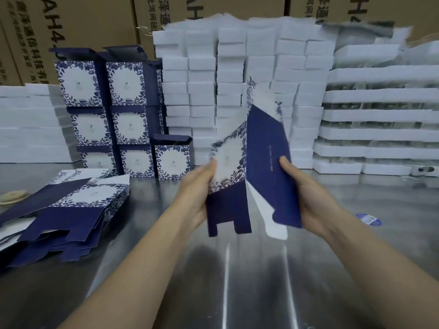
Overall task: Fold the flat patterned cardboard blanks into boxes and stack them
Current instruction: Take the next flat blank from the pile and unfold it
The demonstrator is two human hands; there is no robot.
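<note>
At the far left a pile of flat blanks [71, 205] is lying fanned out on the steel table [237, 269], well apart from both hands, with the left hand the nearer for the next pick; a pale roll [13, 197] is sitting just beyond the pile's left edge; behind it the finished boxes [128, 129] are standing stacked in columns, some with lids sticking up.

The left hand [197, 188] is gripping the patterned panel of the blank in work [261, 167], fingers tucked behind it; the blank is hanging in the air between the hands, above the table and not touching it; its long axis is running nearly upright, leaning a little to the right, with the bottom flaps pointing down toward the person; it is opening along the centre crease, so squaring it up probably depends on the two hands pushing toward each other; the right hand [306, 193] is clasping the plain navy panel, thumb on the front face.

The table is shining and reflecting light; a small blue sticker [369, 219] is lying on it to the right; white packs [237, 79] are filling the back, and brown cartons [83, 20] are rising behind everything.
</note>
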